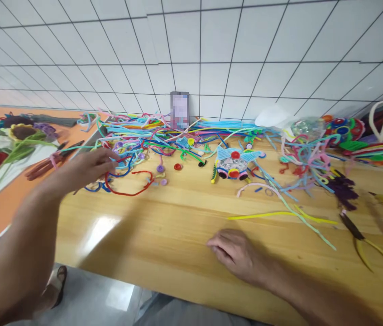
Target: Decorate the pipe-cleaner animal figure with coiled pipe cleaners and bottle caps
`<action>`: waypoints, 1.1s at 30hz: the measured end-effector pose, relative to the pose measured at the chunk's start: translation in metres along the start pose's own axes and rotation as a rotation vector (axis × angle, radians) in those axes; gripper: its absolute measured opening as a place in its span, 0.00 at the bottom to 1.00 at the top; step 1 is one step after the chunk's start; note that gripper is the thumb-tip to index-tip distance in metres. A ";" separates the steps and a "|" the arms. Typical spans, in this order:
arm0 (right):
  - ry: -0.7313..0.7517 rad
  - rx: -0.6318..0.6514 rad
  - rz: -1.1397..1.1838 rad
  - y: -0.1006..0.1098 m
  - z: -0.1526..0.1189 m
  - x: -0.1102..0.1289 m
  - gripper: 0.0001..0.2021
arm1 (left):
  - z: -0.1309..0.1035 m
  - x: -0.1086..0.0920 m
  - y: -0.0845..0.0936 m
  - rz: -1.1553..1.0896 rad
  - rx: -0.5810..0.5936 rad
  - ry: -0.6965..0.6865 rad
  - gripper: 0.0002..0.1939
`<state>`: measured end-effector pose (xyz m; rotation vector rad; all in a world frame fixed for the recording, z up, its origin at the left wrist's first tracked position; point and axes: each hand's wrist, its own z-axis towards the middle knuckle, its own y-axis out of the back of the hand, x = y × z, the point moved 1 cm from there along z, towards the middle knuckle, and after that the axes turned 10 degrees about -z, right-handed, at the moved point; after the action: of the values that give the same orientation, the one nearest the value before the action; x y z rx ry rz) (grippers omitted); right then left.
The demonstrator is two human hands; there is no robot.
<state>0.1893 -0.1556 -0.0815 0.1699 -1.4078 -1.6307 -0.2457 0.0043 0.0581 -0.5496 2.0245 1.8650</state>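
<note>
Across the wooden tabletop (164,217), pipe cleaners (150,131) lay heaped along the tiled wall (218,45). The left hand (93,165) reached over their left end, its grasp unclear. The right hand (234,253) rested loosely curled, holding nothing visible. Beyond it sat the blue-eared craft figure (234,164), near a small red button (177,167).

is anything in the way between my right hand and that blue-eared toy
Yes: between your right hand and the toy lies the left end of the yellow stem, with the pink stem close by, nearer the toy.
</note>
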 end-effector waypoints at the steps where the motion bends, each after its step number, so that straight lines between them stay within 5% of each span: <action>1: 0.000 -0.004 0.004 0.000 0.000 0.000 0.09 | -0.007 -0.005 0.009 -0.117 0.094 0.022 0.38; 2: 0.001 -0.016 0.009 0.001 0.001 0.000 0.09 | -0.015 -0.011 0.015 -0.210 0.169 0.037 0.41; 4: 0.006 -0.073 0.024 0.007 0.003 0.002 0.09 | -0.032 -0.030 0.018 -0.396 0.139 0.034 0.38; 6: -0.005 -0.174 0.033 0.019 0.006 0.007 0.11 | -0.048 -0.058 0.006 -0.608 0.176 -0.004 0.33; 10: -0.041 -0.318 -0.052 0.049 0.010 0.021 0.18 | -0.072 -0.122 -0.049 -0.963 0.474 -0.071 0.19; 14: -0.157 -0.353 -0.130 0.063 0.007 0.033 0.26 | -0.084 -0.164 -0.107 -1.163 0.737 -0.131 0.19; 20: -0.409 -0.504 0.064 0.074 -0.002 0.030 0.15 | -0.083 -0.181 -0.162 -1.213 0.969 -0.203 0.22; 24: -0.302 -0.599 -0.041 0.095 -0.011 0.025 0.03 | -0.083 -0.186 -0.177 -1.099 1.082 -0.199 0.13; 26: -0.253 -0.634 -0.198 0.103 -0.012 0.024 0.08 | -0.083 -0.190 -0.182 -1.061 1.100 -0.217 0.11; 29: -0.321 -0.466 -0.257 0.108 -0.007 0.021 0.13 | -0.081 -0.195 -0.187 -1.103 1.066 -0.260 0.10; 33: -0.573 -0.223 -0.025 0.105 0.002 0.011 0.13 | -0.073 -0.198 -0.193 -1.106 1.052 -0.291 0.15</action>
<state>0.2397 -0.1510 0.0114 -0.4441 -1.6215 -1.9326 0.0225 -0.0700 -0.0062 -0.7497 1.6020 0.1648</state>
